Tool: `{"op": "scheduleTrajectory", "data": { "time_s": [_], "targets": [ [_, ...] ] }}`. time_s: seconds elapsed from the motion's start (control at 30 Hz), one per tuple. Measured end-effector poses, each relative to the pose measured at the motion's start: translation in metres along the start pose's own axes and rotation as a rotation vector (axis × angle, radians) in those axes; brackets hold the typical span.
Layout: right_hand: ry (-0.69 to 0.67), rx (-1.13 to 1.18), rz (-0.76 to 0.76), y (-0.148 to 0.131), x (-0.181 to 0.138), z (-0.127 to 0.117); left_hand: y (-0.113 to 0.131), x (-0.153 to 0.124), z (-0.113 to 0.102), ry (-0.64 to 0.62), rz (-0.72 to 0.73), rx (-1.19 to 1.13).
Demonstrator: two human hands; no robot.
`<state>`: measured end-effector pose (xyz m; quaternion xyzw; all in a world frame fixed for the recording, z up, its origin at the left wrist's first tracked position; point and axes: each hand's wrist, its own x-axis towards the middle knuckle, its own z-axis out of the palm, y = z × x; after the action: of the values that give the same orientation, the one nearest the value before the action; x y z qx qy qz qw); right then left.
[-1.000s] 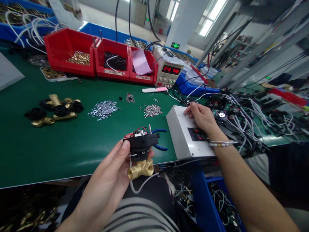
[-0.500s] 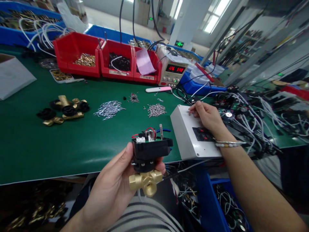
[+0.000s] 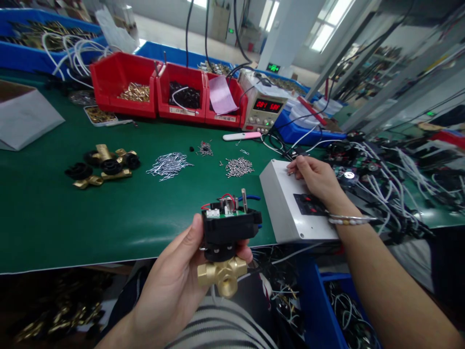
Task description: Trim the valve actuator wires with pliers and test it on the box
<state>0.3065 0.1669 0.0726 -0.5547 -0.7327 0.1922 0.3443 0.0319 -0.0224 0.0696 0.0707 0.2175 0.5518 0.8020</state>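
My left hand [image 3: 178,271] is wrapped around a motorized brass valve [image 3: 225,276], held upright just off the table's front edge. Its black actuator housing [image 3: 230,228] has no cover, so a circuit board, red and blue wires and a metal shaft show on top. To the right, my right hand [image 3: 317,179] rests over a white control box [image 3: 285,198]. Thumb and fingers are pinched on a small toggle switch [image 3: 289,170] at its far end, mostly hidden by the fingertips. Red and black terminals [image 3: 308,203] sit under my wrist.
Brass valve bodies [image 3: 105,165], metal clips [image 3: 169,166] and small screws [image 3: 239,167] lie on the green table [image 3: 163,218]. Behind stand red bins [image 3: 123,104] and a power supply [image 3: 263,106] with a lit display. Wired assemblies [image 3: 378,179] crowd the right side.
The power supply's red digits have changed. The view has shifted slightly, while both hands keep their holds and the valve stays in about the same place.
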Motion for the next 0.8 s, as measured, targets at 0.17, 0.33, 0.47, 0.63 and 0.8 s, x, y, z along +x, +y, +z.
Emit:
{"op": "scheduleTrajectory", "data": {
  "time_s": [0.17,0.33,0.47,0.63,0.8],
  "targets": [
    [-0.003,-0.023,0.014,0.0003,0.0008,0.0005,-0.0016,-0.0014,-0.0019,-0.012,0.009,0.009],
    [-0.008,-0.048,0.022,-0.0024,-0.0003,0.0004,-0.0019,-0.0004,-0.0021,-0.010,0.018,-0.017],
    [-0.013,-0.064,0.031,-0.0029,-0.0007,-0.0001,-0.0003,-0.0005,-0.0022,-0.009,0.006,-0.021],
    [-0.009,-0.059,0.055,-0.0010,0.0000,0.0001,-0.0005,0.0011,-0.0022,-0.028,-0.014,-0.022],
    [-0.008,-0.069,0.058,-0.0023,-0.0003,0.0002,0.0003,0.0014,-0.0021,0.006,-0.017,-0.044]
  ]
}}
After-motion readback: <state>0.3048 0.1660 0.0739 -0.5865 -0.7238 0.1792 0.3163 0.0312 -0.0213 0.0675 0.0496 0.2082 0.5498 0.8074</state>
